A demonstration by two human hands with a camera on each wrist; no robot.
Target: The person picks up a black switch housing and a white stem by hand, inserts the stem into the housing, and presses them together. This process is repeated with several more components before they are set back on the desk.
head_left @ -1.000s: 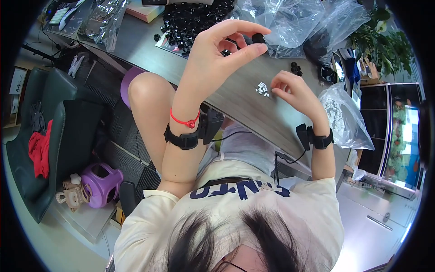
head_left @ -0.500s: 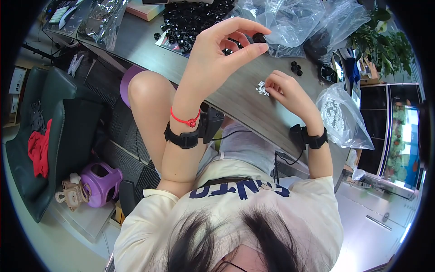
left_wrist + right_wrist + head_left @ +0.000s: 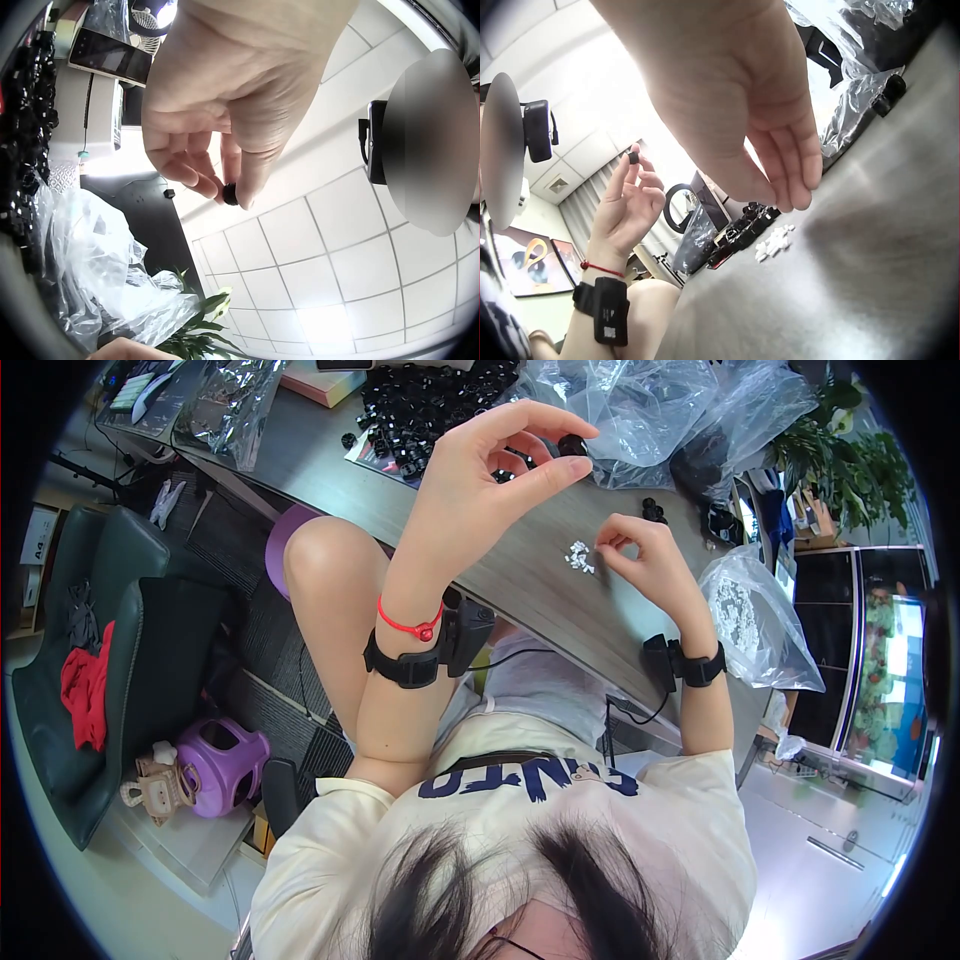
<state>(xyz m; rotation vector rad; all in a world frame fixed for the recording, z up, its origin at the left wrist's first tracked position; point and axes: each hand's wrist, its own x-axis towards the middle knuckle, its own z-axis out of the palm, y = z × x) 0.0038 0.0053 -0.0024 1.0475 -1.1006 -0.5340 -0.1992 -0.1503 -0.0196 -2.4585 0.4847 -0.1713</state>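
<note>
My left hand is raised over the table and pinches a small black cylindrical piece between thumb and index finger. The other fingers curl loosely behind it. In the left wrist view that black piece shows at the thumb tip. My right hand hovers low over the table, just right of a small pile of white pieces. Its thumb and index fingertips come close together, and I cannot tell whether a white piece is between them. In the right wrist view the white pieces lie just below the fingertips.
A large heap of black pieces spreads at the back of the table. Clear plastic bags lie beside it. Several black pieces sit beyond the right hand, and a bag of white pieces lies at the right edge.
My right hand moved left to the white pieces, fingertips over the pile, then drew back slightly right. My left hand holds the black piece in nearly the same place.
</note>
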